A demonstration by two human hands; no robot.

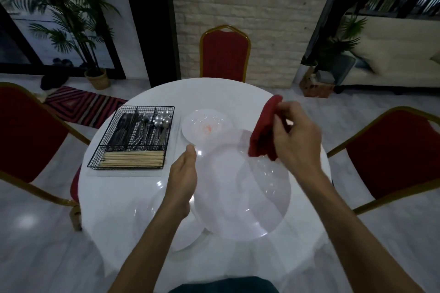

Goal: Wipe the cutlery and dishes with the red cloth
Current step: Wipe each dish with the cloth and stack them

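Above table centre: I note left hand gripping the large plate by its left rim. Right hand pinches the red cloth just over the plate's far-right edge; wiping likely falls to it.

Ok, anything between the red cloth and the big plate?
Nothing visible. The right hand grips the red cloth just at the far rim of the big plate, which the left hand holds by its edge.

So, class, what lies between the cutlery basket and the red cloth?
A small white plate with an orange smear, shown in the head view.
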